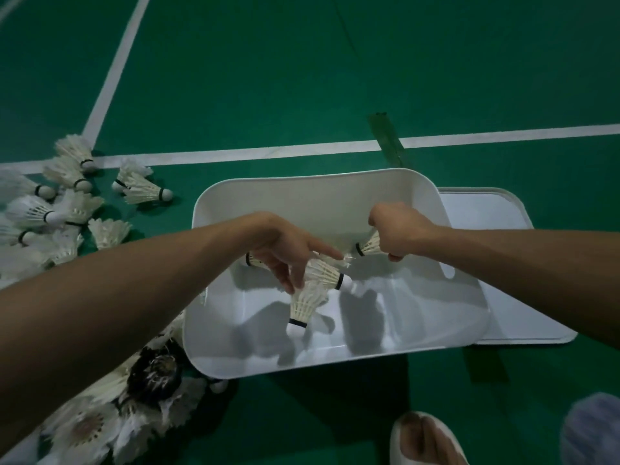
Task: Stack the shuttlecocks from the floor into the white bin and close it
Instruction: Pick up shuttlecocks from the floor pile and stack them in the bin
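Left hand (285,253) pinches a splayed cluster of white feather shuttlecocks (318,273) inside the white rectangular plastic bin (302,193); right hand (399,229) fists a single shuttlecock (369,246). Align corks one way, nest, then release.

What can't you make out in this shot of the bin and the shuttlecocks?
All in the head view:
Shuttlecock in the right hand: feathers hidden by the fist.
Shuttlecocks in the left hand: fingers hide how they are held.
Floor pile: cut by the left edge, crossed by the left forearm; no count possible.
Lid: partly behind the white bin.
Pale shape, lower right: blurred, cut off.
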A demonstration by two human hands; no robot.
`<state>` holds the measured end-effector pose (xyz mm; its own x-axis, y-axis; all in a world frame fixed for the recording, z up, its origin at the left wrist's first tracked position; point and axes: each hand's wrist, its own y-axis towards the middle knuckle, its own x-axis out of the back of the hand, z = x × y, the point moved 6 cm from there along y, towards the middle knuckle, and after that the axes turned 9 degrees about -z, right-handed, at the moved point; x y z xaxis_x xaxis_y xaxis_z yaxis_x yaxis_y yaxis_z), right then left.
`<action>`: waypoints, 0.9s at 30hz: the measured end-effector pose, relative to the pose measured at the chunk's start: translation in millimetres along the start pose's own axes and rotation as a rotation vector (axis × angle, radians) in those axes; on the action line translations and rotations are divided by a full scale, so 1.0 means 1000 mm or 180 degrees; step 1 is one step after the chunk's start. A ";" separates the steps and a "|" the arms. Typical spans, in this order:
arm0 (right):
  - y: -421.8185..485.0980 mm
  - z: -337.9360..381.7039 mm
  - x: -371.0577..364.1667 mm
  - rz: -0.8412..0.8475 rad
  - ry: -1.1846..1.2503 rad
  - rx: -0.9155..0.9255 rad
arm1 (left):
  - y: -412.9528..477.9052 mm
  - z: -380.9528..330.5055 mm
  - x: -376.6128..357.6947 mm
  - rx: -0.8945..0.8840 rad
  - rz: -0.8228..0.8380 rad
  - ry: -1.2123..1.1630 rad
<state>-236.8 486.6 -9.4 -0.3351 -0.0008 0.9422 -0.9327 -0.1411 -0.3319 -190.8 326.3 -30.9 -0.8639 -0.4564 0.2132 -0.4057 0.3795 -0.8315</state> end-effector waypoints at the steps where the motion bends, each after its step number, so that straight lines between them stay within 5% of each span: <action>1: 0.002 -0.001 -0.002 0.0013 0.0161 -0.0025 | -0.002 0.001 0.001 0.0012 0.0021 -0.0018; 13: 0.015 0.002 -0.046 0.0343 0.2479 -0.1005 | -0.001 0.017 0.013 0.0084 -0.0247 -0.0221; 27: 0.018 -0.006 -0.059 -0.0420 0.1992 -0.0853 | 0.007 0.019 0.013 0.0012 -0.0288 -0.0290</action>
<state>-234.3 489.8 -71.3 -0.1553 0.5823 0.7980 -0.9447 0.1486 -0.2923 -198.8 307.7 -43.9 -0.7930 -0.5599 0.2401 -0.4795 0.3305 -0.8129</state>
